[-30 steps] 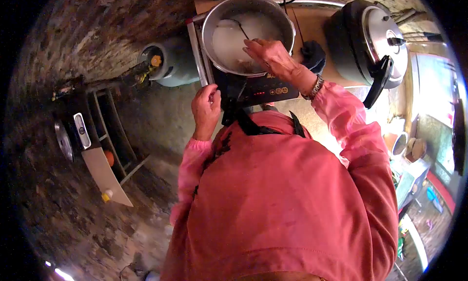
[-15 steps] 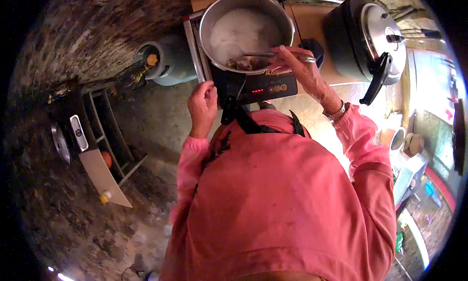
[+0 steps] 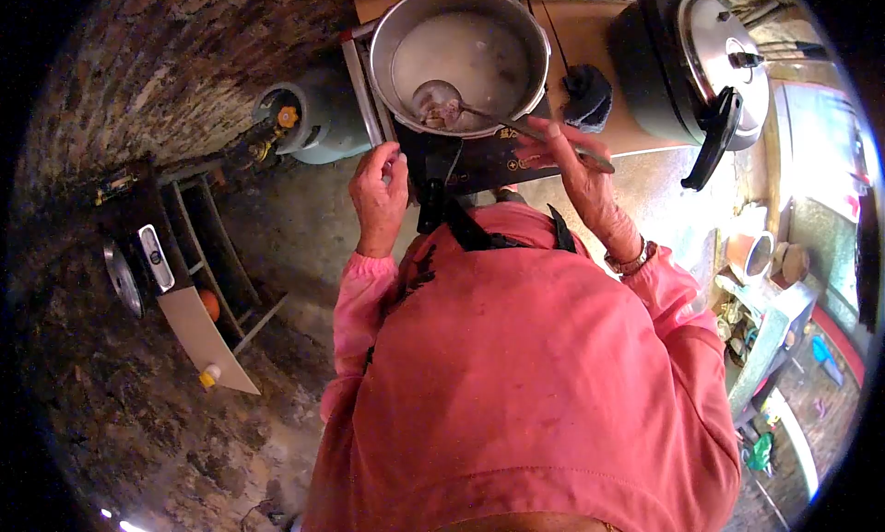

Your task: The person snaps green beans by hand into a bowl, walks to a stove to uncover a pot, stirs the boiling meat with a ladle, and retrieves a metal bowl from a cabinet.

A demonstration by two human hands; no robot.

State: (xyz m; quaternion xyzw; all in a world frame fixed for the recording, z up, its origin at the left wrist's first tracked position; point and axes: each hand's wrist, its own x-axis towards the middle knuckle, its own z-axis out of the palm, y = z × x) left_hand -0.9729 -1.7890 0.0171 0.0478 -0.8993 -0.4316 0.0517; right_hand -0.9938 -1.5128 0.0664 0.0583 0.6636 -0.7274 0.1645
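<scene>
A large metal pot (image 3: 376, 66) holding cloudy whitish liquid sits on a black induction cooktop (image 3: 484, 163). My right hand (image 3: 567, 159) grips the handle of a metal ladle (image 3: 489, 116), whose bowl holds pinkish-brown pieces at the pot's near left side. Beside the cooktop's near left corner is my left hand (image 3: 380, 186), its fingers curled together; whether anything is between them is hidden.
A black pressure cooker (image 3: 645, 71) with a steel lid stands at the right, its handle jutting toward me. A dark cloth (image 3: 588, 99) lies between it and the pot. At the left are a gas cylinder (image 3: 336, 117) and a wooden rack (image 3: 217, 246).
The ladle, first reaching into the liquid, has come to the pot's near left side with pieces in its bowl. My right hand has moved back toward me and right. My left hand barely shifted.
</scene>
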